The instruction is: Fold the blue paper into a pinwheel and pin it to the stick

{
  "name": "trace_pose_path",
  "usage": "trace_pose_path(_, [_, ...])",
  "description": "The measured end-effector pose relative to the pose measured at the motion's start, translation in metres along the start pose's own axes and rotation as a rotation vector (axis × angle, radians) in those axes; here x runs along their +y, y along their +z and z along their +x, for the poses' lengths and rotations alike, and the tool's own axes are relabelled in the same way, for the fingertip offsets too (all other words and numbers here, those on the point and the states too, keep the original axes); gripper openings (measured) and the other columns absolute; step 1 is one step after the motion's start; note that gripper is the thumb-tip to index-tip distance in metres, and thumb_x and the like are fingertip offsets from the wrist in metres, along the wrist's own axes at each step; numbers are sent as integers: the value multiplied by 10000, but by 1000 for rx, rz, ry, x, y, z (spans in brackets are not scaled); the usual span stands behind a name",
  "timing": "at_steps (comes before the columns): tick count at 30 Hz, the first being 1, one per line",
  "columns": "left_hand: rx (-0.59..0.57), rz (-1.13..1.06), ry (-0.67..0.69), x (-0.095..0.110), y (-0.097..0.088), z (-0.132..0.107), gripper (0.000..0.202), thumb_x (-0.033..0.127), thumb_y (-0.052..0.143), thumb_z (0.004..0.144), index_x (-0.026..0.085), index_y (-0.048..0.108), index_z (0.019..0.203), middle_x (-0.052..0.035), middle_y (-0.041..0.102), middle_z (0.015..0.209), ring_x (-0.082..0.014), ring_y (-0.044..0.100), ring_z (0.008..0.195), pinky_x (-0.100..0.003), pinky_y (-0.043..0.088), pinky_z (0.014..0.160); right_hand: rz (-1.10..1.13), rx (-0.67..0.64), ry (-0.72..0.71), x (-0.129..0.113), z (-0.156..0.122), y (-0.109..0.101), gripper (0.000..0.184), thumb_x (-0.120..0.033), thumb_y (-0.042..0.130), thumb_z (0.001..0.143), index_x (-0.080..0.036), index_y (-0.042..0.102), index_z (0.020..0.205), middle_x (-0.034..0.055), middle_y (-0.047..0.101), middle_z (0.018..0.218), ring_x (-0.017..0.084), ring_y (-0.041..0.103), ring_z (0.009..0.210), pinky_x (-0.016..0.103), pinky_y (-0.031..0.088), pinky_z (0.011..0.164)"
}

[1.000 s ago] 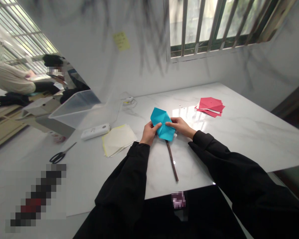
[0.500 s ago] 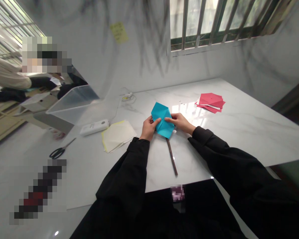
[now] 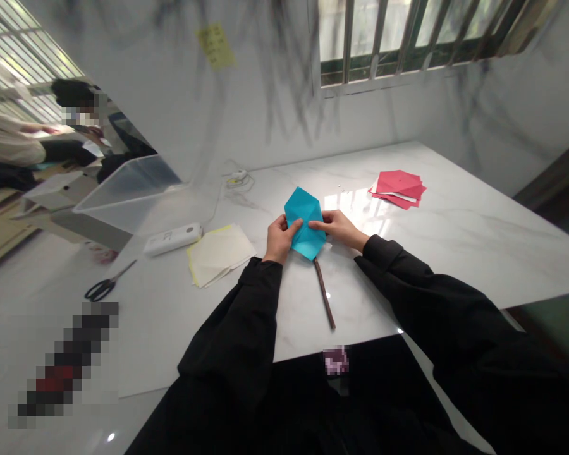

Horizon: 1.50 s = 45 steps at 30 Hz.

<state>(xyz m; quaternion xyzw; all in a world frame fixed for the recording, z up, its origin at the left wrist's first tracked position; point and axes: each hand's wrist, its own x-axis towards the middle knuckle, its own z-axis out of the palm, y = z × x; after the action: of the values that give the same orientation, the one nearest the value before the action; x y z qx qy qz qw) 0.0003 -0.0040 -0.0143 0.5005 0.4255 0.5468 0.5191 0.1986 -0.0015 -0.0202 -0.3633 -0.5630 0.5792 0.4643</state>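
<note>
A folded piece of bright blue paper (image 3: 303, 215) is held just above the white marble table (image 3: 455, 253), near its middle. My left hand (image 3: 279, 239) pinches its left edge, thumb on top. My right hand (image 3: 337, 229) pinches its right side, fingers closed on the fold. Both arms wear black sleeves. A thin dark brown stick (image 3: 324, 292) lies on the table right below the paper, pointing toward me.
A stack of red paper sheets (image 3: 399, 188) lies at the far right. Cream sheets (image 3: 218, 253), a white device (image 3: 171, 238), black scissors (image 3: 105, 286) and a clear plastic bin (image 3: 133, 193) are to the left. Other people sit at the far left.
The view has shifted a little, so everything sits slightly higher and further left in frame. Both hands keep their pinch on the blue paper, which has turned slightly.
</note>
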Motion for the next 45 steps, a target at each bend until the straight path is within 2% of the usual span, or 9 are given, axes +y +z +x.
trace_pose_path(10, [-10,11,-1,-1,1,0,646,556,996,584,146,737,1011,-94,809,934,-237,737,835,-364,583,810,2,-11,20,-2,-3,-2,440,-480,945,747,-144,816,1000,90,851,1039,232,785,906,338,646,843])
trace_pose_path(24, [-12,3,3,0,1,-1,633,530,1004,581,145,736,1006,-81,808,902,-222,732,800,-346,581,775,2,-21,17,0,-1,-3,345,-393,919,808,-134,819,1013,88,848,1033,192,765,840,294,623,775])
trace_pose_path(36, [-18,-61,-22,0,-2,-1,644,552,1005,578,144,765,1016,-111,824,1020,-260,759,920,-383,596,869,0,-43,52,-3,1,-4,329,-392,928,796,-141,821,981,79,844,981,198,758,832,299,616,770])
trace_pose_path(45, [-9,-80,-58,4,1,-4,651,488,1025,566,140,781,1059,-118,833,1038,-246,762,888,-384,618,856,21,-28,46,-3,-2,-1,372,-423,922,784,-142,821,1006,91,849,1034,196,769,865,297,618,802])
